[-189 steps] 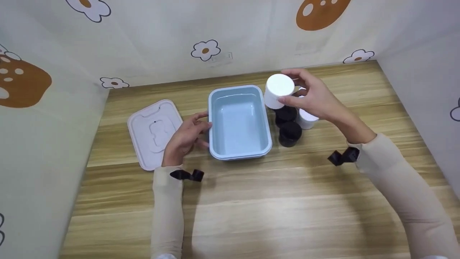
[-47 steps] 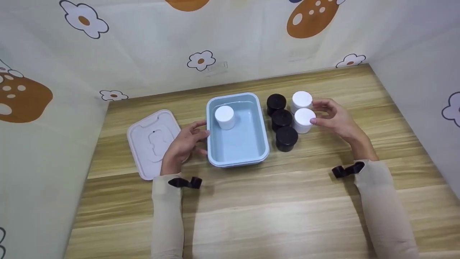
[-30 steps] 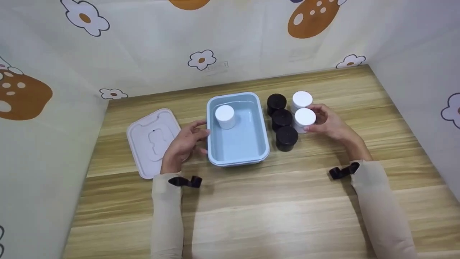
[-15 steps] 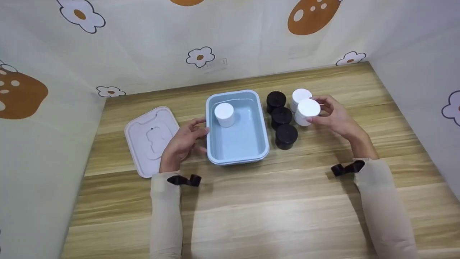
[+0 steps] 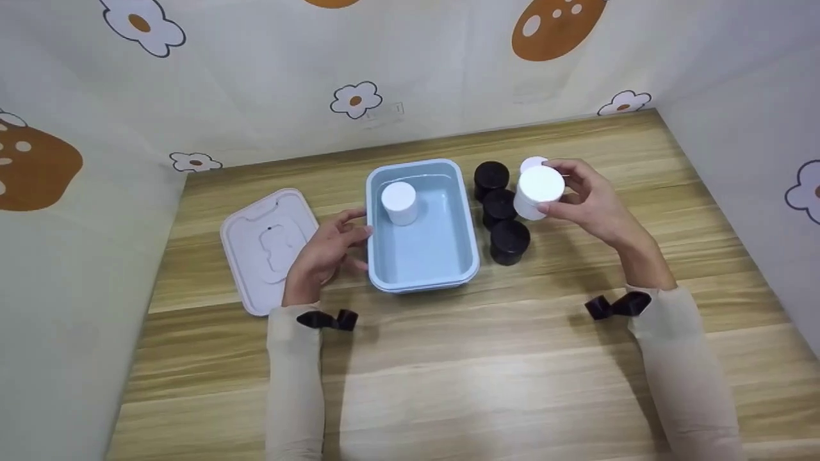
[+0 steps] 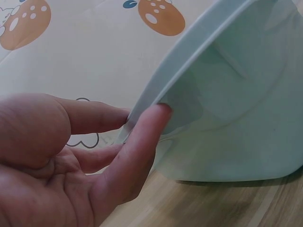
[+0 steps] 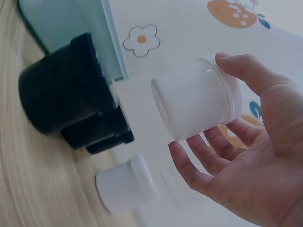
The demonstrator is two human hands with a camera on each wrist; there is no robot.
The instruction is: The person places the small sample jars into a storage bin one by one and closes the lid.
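Observation:
My right hand [image 5: 592,202] holds a white lidded jar [image 5: 538,194] between thumb and fingers. The right wrist view shows this jar [image 7: 196,99] off the table, its bottom facing left. Another white jar [image 5: 533,164] stands behind it, partly hidden, and three black jars [image 5: 509,240] stand in a row to its left. A light-blue rectangular tub [image 5: 423,256] has one white jar [image 5: 400,203] standing in its far left part. My left hand [image 5: 327,253] touches the tub's left side, its fingertips at the rim [image 6: 189,56] in the left wrist view.
A pale lid [image 5: 262,250] lies on the wooden table [image 5: 448,371] left of the tub, partly behind the left hand. Patterned sheeting [image 5: 269,77] rises along the table's back and both sides. A black mount [image 5: 618,306] sits on each sleeve.
The right hand has gripped the nearer white jar and raised it from the table, now moving slightly left. Earlier, it placed the first white jar in the tub. The left hand stays at the tub.

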